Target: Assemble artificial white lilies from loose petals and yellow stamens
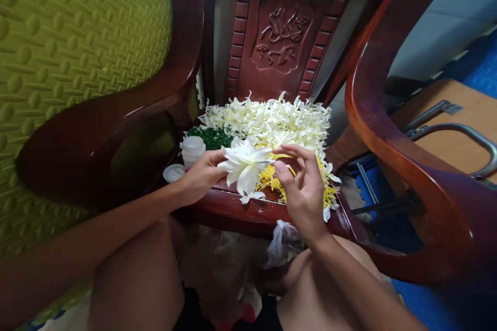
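A white artificial flower [247, 162] with pointed, layered petals is held up over the front of a wooden seat. My left hand [204, 173] pinches it at its left edge. On the other side, my right hand [305, 186] has its thumb and fingers drawn together near a thin dark piece by the flower's right petals; what the fingertips grip is too small to make out. Behind the flower lies a large pile of white petal pieces [267, 119], with yellow stamen-like pieces [328, 194] at the right front and small green pieces [215, 138] at the left.
Left of the flower stand a white container [193, 149] and a round white lid [174, 172]. Dark red armrests [388, 129] curve up on both sides of the seat [240, 214]. A clear plastic bag [283, 243] hangs below its front edge. A folded wooden item with metal tubes [462, 129] is at right.
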{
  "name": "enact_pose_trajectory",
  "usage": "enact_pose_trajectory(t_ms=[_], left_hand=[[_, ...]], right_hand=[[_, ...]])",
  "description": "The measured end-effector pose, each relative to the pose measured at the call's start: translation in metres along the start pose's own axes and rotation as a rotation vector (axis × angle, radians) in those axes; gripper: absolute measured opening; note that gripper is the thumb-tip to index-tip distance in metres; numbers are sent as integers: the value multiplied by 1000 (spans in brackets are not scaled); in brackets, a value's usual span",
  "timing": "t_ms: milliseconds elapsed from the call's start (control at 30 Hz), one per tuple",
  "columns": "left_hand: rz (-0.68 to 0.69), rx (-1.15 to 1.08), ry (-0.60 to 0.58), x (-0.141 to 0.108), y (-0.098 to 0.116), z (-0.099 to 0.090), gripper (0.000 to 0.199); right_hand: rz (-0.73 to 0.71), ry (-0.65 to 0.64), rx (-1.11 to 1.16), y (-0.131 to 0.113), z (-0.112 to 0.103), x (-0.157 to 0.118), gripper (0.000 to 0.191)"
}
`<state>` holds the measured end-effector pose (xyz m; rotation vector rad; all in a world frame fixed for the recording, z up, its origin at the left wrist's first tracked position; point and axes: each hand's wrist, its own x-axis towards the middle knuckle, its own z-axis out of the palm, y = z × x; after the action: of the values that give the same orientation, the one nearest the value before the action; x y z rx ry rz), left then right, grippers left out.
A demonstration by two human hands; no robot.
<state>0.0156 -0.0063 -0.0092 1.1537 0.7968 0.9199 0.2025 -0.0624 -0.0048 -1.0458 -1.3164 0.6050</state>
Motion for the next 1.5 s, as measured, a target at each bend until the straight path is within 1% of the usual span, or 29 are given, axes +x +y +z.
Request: enact_pose_trajectory(t_ms=[133, 200, 267, 333, 400, 433, 500, 567, 667, 800, 1000, 1167, 1333, 1400, 1500], left_hand=[[-29, -7, -20, 1, -2, 2, 15], [-26, -16, -25, 1, -3, 1, 15], [-16, -18, -21, 1, -3, 0, 14], [-17, -14, -17, 0, -2, 0, 14], [-30, -13, -13, -1, -1, 1, 16], [-38, -11, -11, -1, -1, 2, 16], [-39, -1, -7, -1, 0, 3, 15], [-20, 28, -19, -1, 0, 4, 13], [4, 72, -51, -1, 0, 5, 11], [-15, 103, -81, 1, 1, 6, 11], [-25, 71, -175, 2, 1, 9, 21], [-25, 70, -167, 2, 1, 11, 24], [-18, 62, -170, 2, 1, 12, 24], [-25, 58, -177, 2, 1, 13, 24], [-29, 40, -170, 3, 1, 14, 26]], right_hand=[[99, -52, 58, 9, -4, 8, 29], [109, -59, 82, 12, -4, 9, 28], [85, -47, 71, 12, -4, 7, 25], [27, 7, 32, 10, -5, 5, 23], [-99, 52, -51, 6, -7, 3, 21], [-186, 42, -103, 3, -8, 2, 21], [-338, -37, -190, -1, -10, 1, 23], [-403, -114, -229, -3, -11, 1, 23], [-407, -148, -223, -2, -12, 3, 22], [-449, -194, -212, -1, -11, 6, 20], [-453, -176, -247, 1, -11, 4, 16], [-422, -196, -235, 2, -8, 2, 15], [-506, -151, -259, 1, -8, 2, 24], [-521, -152, -268, 1, -8, 3, 19], [-499, -159, -281, 2, -8, 2, 14]])
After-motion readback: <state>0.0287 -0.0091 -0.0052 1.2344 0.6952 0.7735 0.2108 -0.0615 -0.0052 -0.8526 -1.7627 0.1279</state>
